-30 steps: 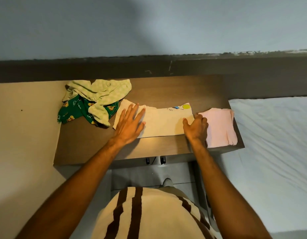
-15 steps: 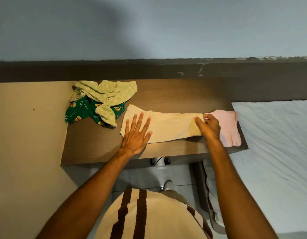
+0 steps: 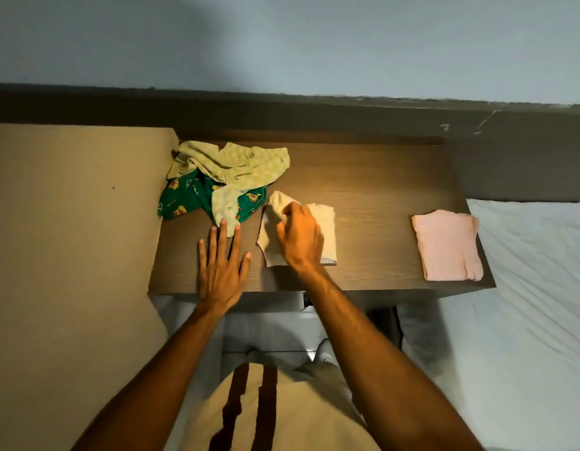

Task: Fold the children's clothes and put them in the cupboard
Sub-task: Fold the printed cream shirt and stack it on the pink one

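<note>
left hand point(image 3: 221, 271) flat on table point(image 3: 379, 203) | right hand point(image 3: 300, 237) pinching cream garment point(image 3: 326, 229) fold | pink stack point(image 3: 446, 247) at 3 o'clock

A single head-worn wide-angle camera looks forward and steeply down from above the person's chest. The brown table point(image 3: 379, 196) occupies the centre of the frame at close range, with both forearms entering from the bottom edge. The wall point(image 3: 282, 43) fills the top of the frame, and the white bed point(image 3: 526, 304) lies along the right edge. No second view is supplied.
</note>
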